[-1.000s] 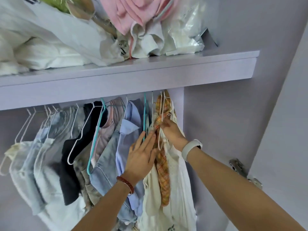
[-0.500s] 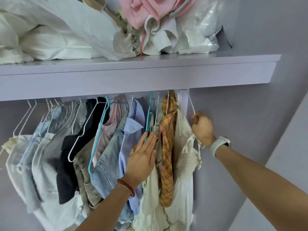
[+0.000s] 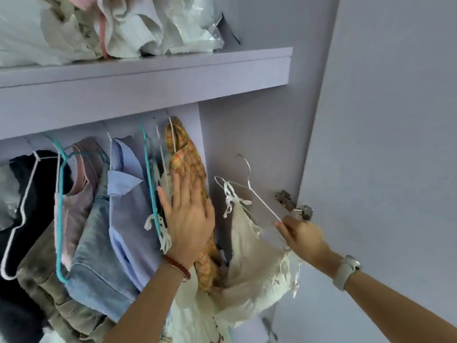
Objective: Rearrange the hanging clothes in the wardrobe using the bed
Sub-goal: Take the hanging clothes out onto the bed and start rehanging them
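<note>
A row of clothes hangs under the lilac wardrobe shelf: a black top, a pink top, jeans, a light blue shirt and an orange plaid garment. My left hand lies flat with straight fingers against the plaid garment and its neighbours. My right hand grips one end of a white wire hanger that is off the rail and tilted. A cream strappy garment hangs from that hanger, to the right of the row. The rail itself is hidden behind the shelf front.
White bags and folded fabric are piled on the shelf. The open wardrobe door stands at the right, with metal hinges just behind my right hand. Teal hangers sit among the clothes.
My right hand has pulled the white hanger with the cream garment off the rail, down and to the right. My left hand has shifted right onto the plaid garment. The view has tilted down.
</note>
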A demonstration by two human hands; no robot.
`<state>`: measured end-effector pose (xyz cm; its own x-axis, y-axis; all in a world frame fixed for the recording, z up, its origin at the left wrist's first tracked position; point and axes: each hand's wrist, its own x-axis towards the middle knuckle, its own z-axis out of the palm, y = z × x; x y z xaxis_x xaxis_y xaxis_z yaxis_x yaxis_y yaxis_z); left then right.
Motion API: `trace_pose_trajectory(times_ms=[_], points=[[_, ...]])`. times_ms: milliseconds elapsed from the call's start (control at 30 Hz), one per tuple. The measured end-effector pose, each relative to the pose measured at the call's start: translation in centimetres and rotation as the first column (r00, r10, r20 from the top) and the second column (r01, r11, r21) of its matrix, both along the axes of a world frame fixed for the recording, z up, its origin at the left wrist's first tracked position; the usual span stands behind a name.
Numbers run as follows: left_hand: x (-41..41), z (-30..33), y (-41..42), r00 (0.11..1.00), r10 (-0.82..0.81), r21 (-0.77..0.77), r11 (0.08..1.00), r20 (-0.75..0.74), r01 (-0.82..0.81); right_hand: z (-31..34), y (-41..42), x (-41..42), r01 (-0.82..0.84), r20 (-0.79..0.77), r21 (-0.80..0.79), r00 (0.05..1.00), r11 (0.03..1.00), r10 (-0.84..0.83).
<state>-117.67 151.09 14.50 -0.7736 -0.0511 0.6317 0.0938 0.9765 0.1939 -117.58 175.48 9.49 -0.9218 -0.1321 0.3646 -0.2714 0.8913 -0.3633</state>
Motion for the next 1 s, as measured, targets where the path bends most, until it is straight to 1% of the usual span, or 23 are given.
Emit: trace_pose_trajectory(times_ms=[67, 133, 167, 233, 300, 367, 433, 500, 600, 633, 733, 833, 900, 967, 1000], points=[[0.3, -1.0, 2.1, 0.981, -0.189, 0.028, 0.982, 0.052, 0.188, -0.3, 2.7, 3.5, -0.004, -0.137, 0.109, 0.990, 0.994, 0.019], [0.4, -2.5, 3.6, 0.921, -0.343, 0.083, 0.939, 0.187, 0.333, -0.3, 4.9, 7.3, -0.008, -0.265, 0.162, 0.963, 0.987, 0.052], [0.5, -3.3, 4.0, 0.885, -0.392, 0.076, 0.919, 0.250, 0.386, -0.6, 5.8, 9.3, -0.001, -0.298, 0.169, 0.953, 0.986, 0.052], [0.5, -5.0, 5.1, 0.816, -0.465, 0.033, 0.874, 0.344, 0.485, -1.2, 7.1, 13.3, 0.055, -0.329, 0.173, 0.944, 0.983, 0.005], [0.8, -6.1, 6.7, 0.733, -0.558, 0.022, 0.801, 0.389, 0.598, -1.8, 8.2, 17.3, 0.149, -0.331, 0.183, 0.940, 0.972, -0.082], [2.1, -7.1, 8.8, 0.622, -0.678, 0.079, 0.698, 0.392, 0.711, -2.5, 9.0, 21.6, 0.248, -0.300, 0.201, 0.937, 0.948, -0.181], [5.2, -8.2, 11.1, 0.495, -0.772, 0.185, 0.597, 0.399, 0.781, -3.7, 9.7, 26.4, 0.378, -0.256, 0.188, 0.910, 0.907, -0.327], [9.2, -9.4, 13.2, 0.408, -0.828, 0.227, 0.513, 0.384, 0.828, -5.0, 10.9, 31.4, 0.550, -0.225, 0.153, 0.828, 0.821, -0.513], [14.6, -9.9, 16.8, 0.331, -0.885, 0.241, 0.417, 0.328, 0.876, -5.3, 12.8, 37.8, 0.770, -0.130, 0.112, 0.638, 0.628, -0.759], [16.1, -9.8, 18.2, 0.302, -0.900, 0.265, 0.389, 0.316, 0.882, -4.9, 13.4, 39.5, 0.821, -0.142, 0.106, 0.571, 0.561, -0.809], [20.7, -9.4, 22.2, 0.221, -0.927, 0.332, 0.320, 0.302, 0.887, -3.2, 14.8, 44.2, 0.912, -0.256, 0.090, 0.410, 0.401, -0.875], [25.3, -8.6, 26.4, 0.134, -0.953, 0.419, 0.242, 0.270, 0.875, -1.2, 16.9, 48.7, 0.955, -0.374, 0.105, 0.297, 0.278, -0.878], [27.7, -7.8, 29.7, 0.109, -0.964, 0.444, 0.210, 0.242, 0.871, 0.0, 18.4, 51.5, 0.974, -0.399, 0.106, 0.226, 0.200, -0.889], [29.9, -6.9, 33.3, 0.090, -0.974, 0.471, 0.181, 0.210, 0.863, 0.9, 20.0, 54.3, 0.984, -0.388, 0.122, 0.168, 0.130, -0.906], [30.7, -6.6, 34.9, 0.086, -0.976, 0.487, 0.175, 0.199, 0.856, 1.1, 20.6, 55.2, 0.984, -0.373, 0.142, 0.157, 0.111, -0.915]])
